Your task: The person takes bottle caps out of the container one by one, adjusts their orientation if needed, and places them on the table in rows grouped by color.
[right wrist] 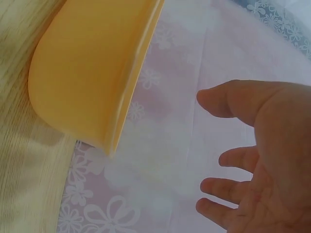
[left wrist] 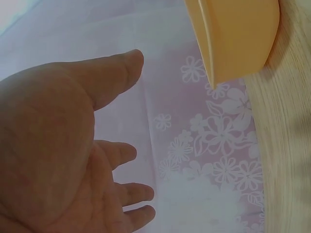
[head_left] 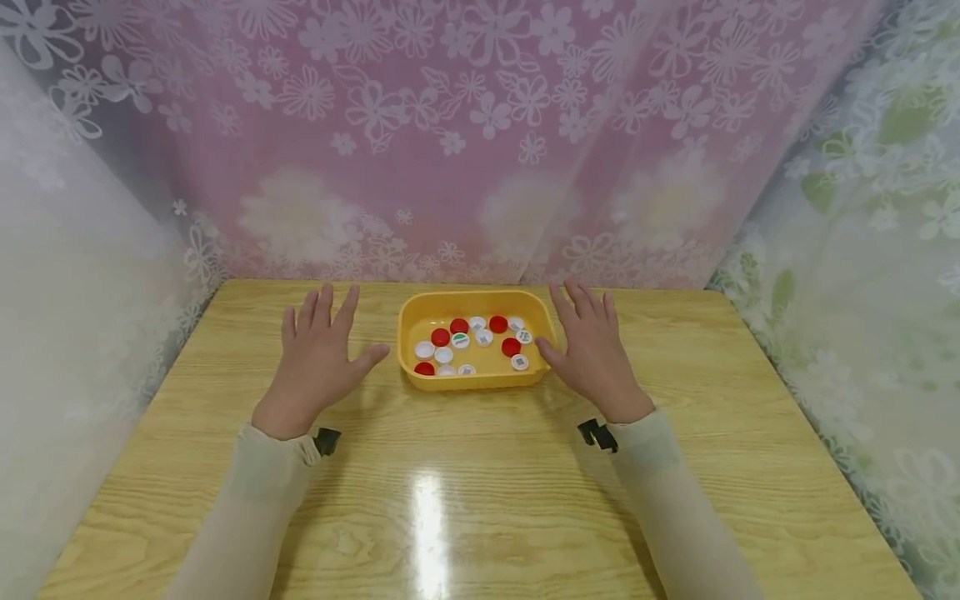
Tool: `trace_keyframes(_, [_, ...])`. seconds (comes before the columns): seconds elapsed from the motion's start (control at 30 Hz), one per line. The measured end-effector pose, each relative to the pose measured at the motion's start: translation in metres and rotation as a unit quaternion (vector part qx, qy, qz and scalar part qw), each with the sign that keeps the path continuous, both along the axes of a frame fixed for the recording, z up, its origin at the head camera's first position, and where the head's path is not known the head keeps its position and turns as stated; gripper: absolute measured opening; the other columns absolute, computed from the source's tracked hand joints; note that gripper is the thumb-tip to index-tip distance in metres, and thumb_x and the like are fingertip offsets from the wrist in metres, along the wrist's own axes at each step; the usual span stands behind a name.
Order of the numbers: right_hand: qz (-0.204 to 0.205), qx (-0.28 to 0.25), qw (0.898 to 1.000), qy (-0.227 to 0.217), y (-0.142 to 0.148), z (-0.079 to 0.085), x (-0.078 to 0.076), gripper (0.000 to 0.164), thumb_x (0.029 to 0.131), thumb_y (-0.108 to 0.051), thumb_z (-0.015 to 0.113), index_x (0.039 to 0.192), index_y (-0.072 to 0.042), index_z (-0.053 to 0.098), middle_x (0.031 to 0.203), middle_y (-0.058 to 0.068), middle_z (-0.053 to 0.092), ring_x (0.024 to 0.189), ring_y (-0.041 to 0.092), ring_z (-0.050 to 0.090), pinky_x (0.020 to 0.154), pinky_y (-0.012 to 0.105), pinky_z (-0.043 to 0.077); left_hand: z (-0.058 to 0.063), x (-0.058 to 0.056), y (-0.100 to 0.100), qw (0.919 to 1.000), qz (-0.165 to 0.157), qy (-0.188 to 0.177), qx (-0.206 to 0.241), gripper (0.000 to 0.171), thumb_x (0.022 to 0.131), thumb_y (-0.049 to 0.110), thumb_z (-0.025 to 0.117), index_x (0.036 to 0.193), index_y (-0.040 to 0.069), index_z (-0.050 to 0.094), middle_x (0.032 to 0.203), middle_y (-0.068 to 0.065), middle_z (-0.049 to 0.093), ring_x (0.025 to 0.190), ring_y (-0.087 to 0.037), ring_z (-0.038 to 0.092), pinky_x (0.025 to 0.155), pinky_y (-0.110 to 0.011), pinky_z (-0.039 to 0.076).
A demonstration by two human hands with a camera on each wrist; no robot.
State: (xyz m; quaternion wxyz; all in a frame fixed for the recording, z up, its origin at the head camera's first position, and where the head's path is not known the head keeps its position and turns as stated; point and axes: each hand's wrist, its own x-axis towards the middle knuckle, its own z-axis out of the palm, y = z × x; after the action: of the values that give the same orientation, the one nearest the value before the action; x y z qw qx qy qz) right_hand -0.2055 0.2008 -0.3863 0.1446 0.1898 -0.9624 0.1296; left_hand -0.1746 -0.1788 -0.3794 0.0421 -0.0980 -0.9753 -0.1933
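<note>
We note a pink flowered curtain [head_left: 450, 125] behind a wood-grain tabletop [head_left: 525, 500]. Near the far edge we find a yellow tray [head_left: 476, 382], upright, with red and white caps [head_left: 498, 324] lying inside. We record the left hand [head_left: 317, 362], apart from the tray on one side, and the right hand [head_left: 592, 354], just beside it on the other; both hands are released, fingers [head_left: 347, 312] extended and spread, below pale sleeves [head_left: 651, 458]

A yellow, round-cornered tray [head_left: 480, 382] sits upright near the far edge of the table [head_left: 510, 467], between the left hand [head_left: 318, 358] and right hand [head_left: 596, 358], holding loosely scattered red caps [head_left: 440, 337] and white caps [head_left: 483, 337], some white ones printed.
</note>
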Motion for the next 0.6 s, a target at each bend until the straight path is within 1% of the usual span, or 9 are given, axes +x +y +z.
trace_keyframes(0.3, [0.011, -0.01, 1.0, -0.011, -0.0038, 0.001, -0.0003, 0.085, 0.095, -0.026, 0.076, 0.162, -0.001, 0.03, 0.164, 0.024, 0.029, 0.151, 0.045, 0.026, 0.123, 0.064, 0.008, 0.0037, 0.0004, -0.0023, 1.0, 0.005, -0.008, 0.0, 0.095, 0.101, 0.056, 0.06, 0.167, 0.012, 0.008, 0.169, -0.029, -0.002, 0.155, -0.052, -0.002, 0.119, -0.071, -0.006])
trace_keyframes(0.43, [0.008, -0.008, 1.0, -0.018, -0.0051, 0.0005, 0.0004, 0.089, 0.094, -0.029, 0.077, 0.163, -0.004, 0.027, 0.165, 0.023, 0.028, 0.152, 0.044, 0.026, 0.125, 0.062, 0.006, 0.0036, 0.0004, -0.0028, 0.9999, 0.005, -0.01, 0.001, 0.094, 0.101, 0.055, 0.06, 0.167, 0.012, 0.008, 0.169, -0.029, -0.003, 0.155, -0.051, -0.003, 0.118, -0.071, -0.007])
trace_keyframes(0.6, [0.006, -0.001, 1.0, -0.019, -0.0054, 0.0004, 0.0019, 0.091, 0.095, -0.033, 0.075, 0.164, -0.006, 0.024, 0.166, 0.023, 0.027, 0.153, 0.043, 0.025, 0.124, 0.063, 0.007, 0.0013, 0.0002, -0.0026, 0.9999, 0.005, -0.014, 0.001, 0.095, 0.101, 0.057, 0.058, 0.168, 0.014, 0.007, 0.169, -0.029, -0.004, 0.155, -0.051, -0.005, 0.118, -0.071, -0.008])
